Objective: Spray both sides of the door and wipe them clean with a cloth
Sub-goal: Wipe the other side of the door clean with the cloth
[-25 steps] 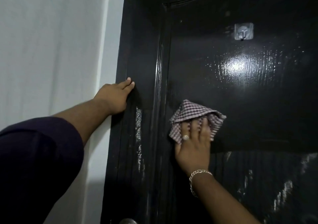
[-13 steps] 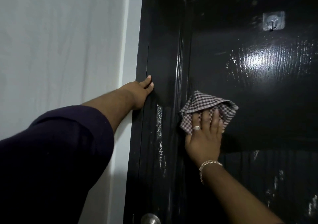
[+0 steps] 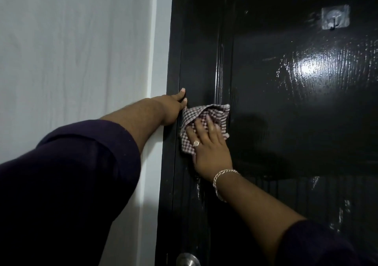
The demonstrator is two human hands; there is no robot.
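The black door (image 3: 286, 122) fills the right half of the frame, glossy and streaked wet. At centre, the right hand (image 3: 210, 151) lies flat with fingers spread, pressing a checked cloth (image 3: 201, 116) against the door's left stile. Just left of it, the left hand (image 3: 173, 108) grips the door's edge, fingers wrapped round out of sight, thumb on the face. A clear stick-on hook (image 3: 335, 19) sits upper right; a metal knob (image 3: 188, 260) shows at the bottom edge.
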